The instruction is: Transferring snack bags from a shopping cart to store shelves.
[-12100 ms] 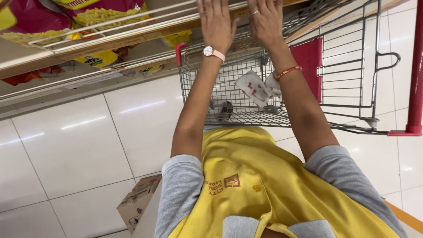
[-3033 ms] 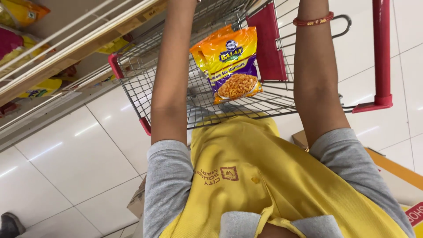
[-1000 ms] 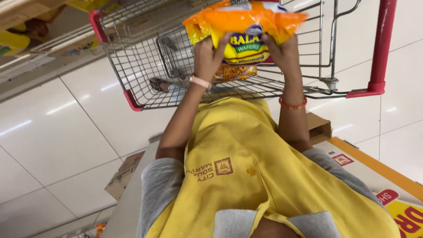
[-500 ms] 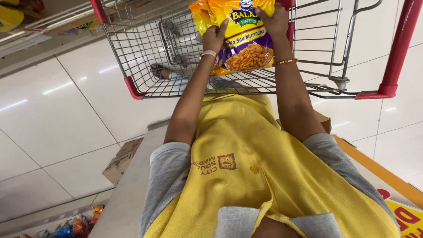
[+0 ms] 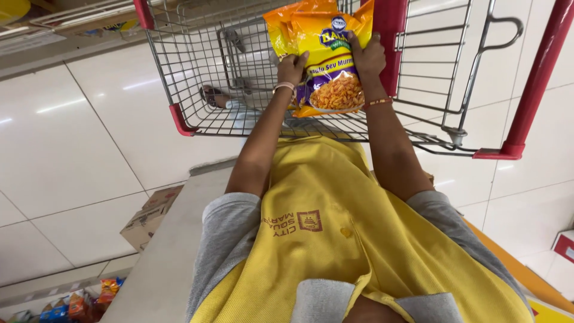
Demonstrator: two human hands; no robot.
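An orange and yellow snack packet [image 5: 326, 57] with a purple band is held upright over a wire shopping cart [image 5: 197, 78] with red trim. My left hand [image 5: 292, 67], with a pale band at the wrist, grips the packet's left edge. My right hand [image 5: 368, 57], wearing an orange bangle, grips its right edge. The packet's lower end sits just inside the cart's near rim. A small item [image 5: 230, 104] lies on the cart's floor. My yellow vest and grey sleeves fill the lower frame.
White floor tiles surround the cart. A cardboard box [image 5: 146, 218] lies on the floor at left, beside a grey ledge [image 5: 161, 263]. Shelving with yellow packets [image 5: 66, 18] runs along the top left. Colourful packets [image 5: 78, 302] sit at bottom left. An orange panel [image 5: 526, 275] is at right.
The packet has come down from in front of my view into the cart's mouth, both hands still on it. The cart now appears closer and larger.
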